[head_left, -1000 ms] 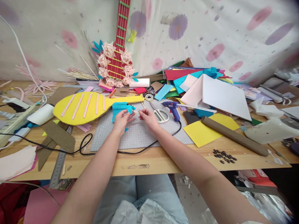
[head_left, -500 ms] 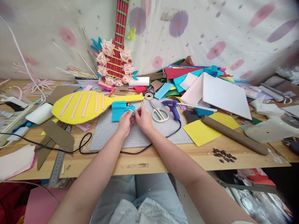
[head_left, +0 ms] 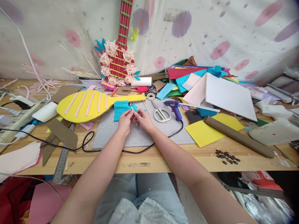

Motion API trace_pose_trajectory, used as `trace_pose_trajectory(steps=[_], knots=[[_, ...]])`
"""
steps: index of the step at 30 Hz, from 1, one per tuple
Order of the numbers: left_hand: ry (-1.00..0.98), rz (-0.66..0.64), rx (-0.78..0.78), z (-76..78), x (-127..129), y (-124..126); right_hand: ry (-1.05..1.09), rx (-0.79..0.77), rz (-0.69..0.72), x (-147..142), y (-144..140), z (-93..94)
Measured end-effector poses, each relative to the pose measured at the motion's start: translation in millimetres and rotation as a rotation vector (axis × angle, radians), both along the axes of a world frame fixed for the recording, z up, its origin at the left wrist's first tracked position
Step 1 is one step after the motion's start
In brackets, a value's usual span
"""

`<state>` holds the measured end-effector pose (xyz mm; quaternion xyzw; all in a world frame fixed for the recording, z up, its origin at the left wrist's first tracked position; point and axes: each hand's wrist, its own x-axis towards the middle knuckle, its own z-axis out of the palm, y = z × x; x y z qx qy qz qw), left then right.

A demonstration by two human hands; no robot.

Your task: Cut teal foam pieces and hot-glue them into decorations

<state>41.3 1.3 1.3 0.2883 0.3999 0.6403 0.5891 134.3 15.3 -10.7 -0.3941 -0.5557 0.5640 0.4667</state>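
Observation:
Over the cutting mat (head_left: 133,138) my left hand (head_left: 125,122) and my right hand (head_left: 144,120) meet, fingertips pinched together. Between them is a short wooden stick (head_left: 132,108), only its end showing. A small scrap of blue crepe paper (head_left: 134,106) shows right behind the fingertips; whether it is held too is unclear. Just left of it lies a larger blue crepe paper piece (head_left: 120,109). Another thin stick (head_left: 146,107) rests beyond my right hand. White-handled scissors (head_left: 162,115) and a blue glue gun (head_left: 174,108) lie to the right.
A yellow guitar-shaped cutout (head_left: 86,105) with pink strips lies at left. A red paper guitar (head_left: 116,63) leans against the back curtain. Coloured sheets (head_left: 191,74), a brown roll (head_left: 238,137) and black beans (head_left: 226,156) are at right. The glue gun's black cord (head_left: 140,151) crosses in front.
The view has swung slightly left, so things sit a little further right. My hands stay pinched together, and the thin stick beyond my right hand now shows more fully.

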Motion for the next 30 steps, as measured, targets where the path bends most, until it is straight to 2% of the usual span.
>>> trace_pose_trajectory(steps=[8,14,18,26,30], knots=[[0.186,-0.006,0.058,-3.6,-2.7,1.3,0.132,-0.121,-0.018,5.0,-1.8,5.8],[0.189,0.007,0.010,3.6,-14.1,2.5,0.144,-0.163,0.163,13.3,-2.1,8.7],[0.208,-0.039,0.016,6.3,-20.6,2.3,0.118,-0.213,0.202,18.4,-1.6,11.7],[0.304,0.079,0.000,5.7,-18.1,3.3,0.041,-0.187,0.182,18.1,-0.6,10.7],[0.317,0.132,-0.023,5.7,-16.8,4.0,-0.063,-0.137,0.121,15.5,0.3,7.6]])
